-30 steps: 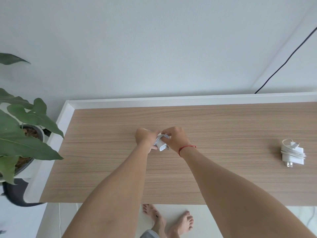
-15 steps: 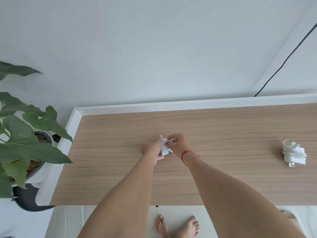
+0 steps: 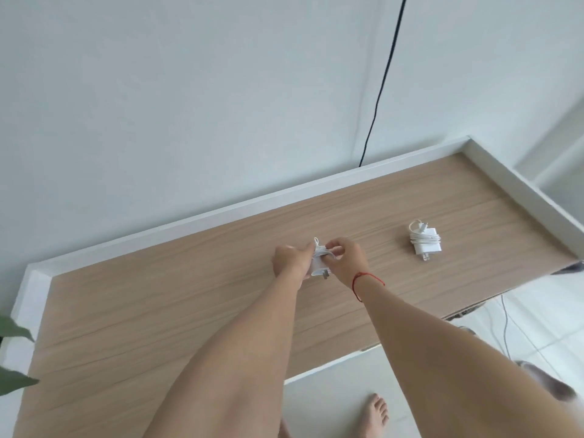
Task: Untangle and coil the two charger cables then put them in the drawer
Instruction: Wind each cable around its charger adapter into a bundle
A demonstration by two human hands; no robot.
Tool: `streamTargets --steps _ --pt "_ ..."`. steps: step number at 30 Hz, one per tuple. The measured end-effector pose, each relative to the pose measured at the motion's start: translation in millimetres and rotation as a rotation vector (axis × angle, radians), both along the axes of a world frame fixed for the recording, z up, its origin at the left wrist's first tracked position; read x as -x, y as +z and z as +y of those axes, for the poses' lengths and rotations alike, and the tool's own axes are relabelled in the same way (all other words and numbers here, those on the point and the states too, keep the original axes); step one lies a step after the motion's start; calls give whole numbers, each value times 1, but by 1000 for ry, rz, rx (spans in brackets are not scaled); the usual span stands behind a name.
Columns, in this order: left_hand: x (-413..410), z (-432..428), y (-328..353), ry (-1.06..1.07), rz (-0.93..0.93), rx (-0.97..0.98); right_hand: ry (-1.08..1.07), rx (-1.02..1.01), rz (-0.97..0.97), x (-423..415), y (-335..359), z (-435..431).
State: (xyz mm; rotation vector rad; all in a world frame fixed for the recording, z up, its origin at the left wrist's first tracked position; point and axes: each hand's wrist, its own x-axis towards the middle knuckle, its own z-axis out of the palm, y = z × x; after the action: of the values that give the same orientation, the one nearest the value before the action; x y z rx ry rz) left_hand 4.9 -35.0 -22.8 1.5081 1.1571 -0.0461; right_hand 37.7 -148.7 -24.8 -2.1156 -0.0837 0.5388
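Over the middle of the wooden tabletop (image 3: 164,311) both hands hold a small white charger (image 3: 319,263) with its cable wound round it. My left hand (image 3: 289,263) grips the charger body from the left, prongs pointing toward me. My right hand (image 3: 349,256), with a red string at the wrist, pinches the cable on the charger's far end. A second white charger (image 3: 425,243) lies alone to the right with its cable coiled round it, prongs toward me. No drawer shows in this view.
A white raised rim (image 3: 221,210) borders the tabletop at the back and both sides. A black cable (image 3: 380,86) runs down the wall behind it. Plant leaves (image 3: 12,380) poke in at the left edge. My bare feet stand on white floor tiles below.
The view has swung right and tilted, so the plant has mostly left the frame. Both hands still hold the charger, and my right hand's fingers have shifted on the cable.
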Motion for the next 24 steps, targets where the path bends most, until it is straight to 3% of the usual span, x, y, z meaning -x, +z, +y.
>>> streamTargets --steps 11,20,24 --pt "-83 -128 -22 -54 -102 106 -80 115 -11 -81 -7 -109" --pt "-73 -142 -9 -94 -72 12 64 159 28 -85 -7 -124" --pt "-53 -134 -4 -156 6 -126 67 173 -2 -76 9 -124"
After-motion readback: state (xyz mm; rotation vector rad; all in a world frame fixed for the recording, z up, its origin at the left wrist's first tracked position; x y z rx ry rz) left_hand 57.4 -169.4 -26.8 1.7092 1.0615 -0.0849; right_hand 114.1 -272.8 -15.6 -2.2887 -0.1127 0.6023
